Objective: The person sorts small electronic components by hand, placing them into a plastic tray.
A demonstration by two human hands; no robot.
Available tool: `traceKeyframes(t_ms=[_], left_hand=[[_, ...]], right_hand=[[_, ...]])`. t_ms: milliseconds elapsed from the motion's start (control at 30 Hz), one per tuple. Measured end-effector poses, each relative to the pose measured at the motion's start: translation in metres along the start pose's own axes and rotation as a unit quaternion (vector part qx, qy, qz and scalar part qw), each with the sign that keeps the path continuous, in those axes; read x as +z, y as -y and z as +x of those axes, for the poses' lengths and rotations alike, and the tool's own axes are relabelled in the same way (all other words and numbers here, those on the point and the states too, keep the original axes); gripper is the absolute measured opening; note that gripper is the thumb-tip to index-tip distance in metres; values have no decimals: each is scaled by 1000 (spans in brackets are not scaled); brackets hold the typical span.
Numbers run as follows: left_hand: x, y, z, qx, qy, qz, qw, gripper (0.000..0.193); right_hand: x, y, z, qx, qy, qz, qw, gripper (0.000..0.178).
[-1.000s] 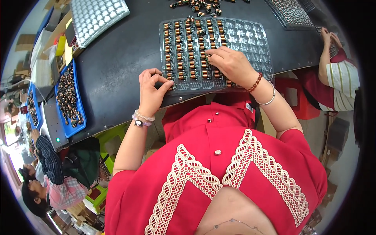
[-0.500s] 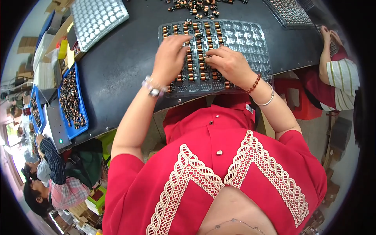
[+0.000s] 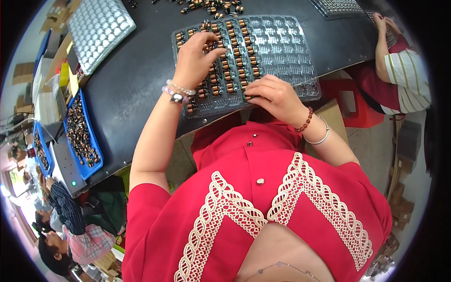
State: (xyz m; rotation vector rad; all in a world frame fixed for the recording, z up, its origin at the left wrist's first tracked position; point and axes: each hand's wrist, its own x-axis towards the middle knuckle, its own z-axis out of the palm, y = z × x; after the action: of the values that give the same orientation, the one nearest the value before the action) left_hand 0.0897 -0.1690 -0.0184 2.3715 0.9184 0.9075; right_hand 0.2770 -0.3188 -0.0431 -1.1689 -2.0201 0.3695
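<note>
The smooth, dark tabletop (image 3: 145,66) carries a clear, moulded plastic tray (image 3: 277,49) along its near edge, with shiny pocketed rows. A pale, knobbly plastic tray (image 3: 99,30) lies by the tabletop's left edge, and nearer along that edge sits a long blue plastic bin (image 3: 97,165). From here I see the left hand (image 3: 193,58) over the clear tray's left half, thumb and forefinger parted. The right hand (image 3: 277,96), at that tray's near edge, narrows its fingertips around a small copper-wound cylindrical coil (image 3: 247,98); I can't tell whether it grips. Similar coils (image 3: 238,62) fill the left columns.
</note>
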Motion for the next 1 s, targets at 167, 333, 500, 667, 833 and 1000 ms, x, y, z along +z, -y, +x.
traceKeyframes(t_ms=[167,333,500,667,833,1000], left_hand=[[-6,-8,-24,-94,0,-88,992,21],[-14,-7,-37,-75,-26,-90,993,13],[-18,-8,-43,-142,-1,-122,982,21],[-20,-11,-51,-164,17,-145,976,28],[-22,-7,-60,-192,6,-206,960,29],[-21,-7,-62,-217,34,-266,939,28]], right_hand=[[4,-1,-1,1,6,20,1000,18],[6,2,-10,-43,0,-38,998,17],[6,-1,-6,-9,-32,-20,999,14],[7,0,-6,96,-33,52,993,8],[12,-1,-3,135,-42,56,988,9],[14,-7,1,151,-14,86,985,10]])
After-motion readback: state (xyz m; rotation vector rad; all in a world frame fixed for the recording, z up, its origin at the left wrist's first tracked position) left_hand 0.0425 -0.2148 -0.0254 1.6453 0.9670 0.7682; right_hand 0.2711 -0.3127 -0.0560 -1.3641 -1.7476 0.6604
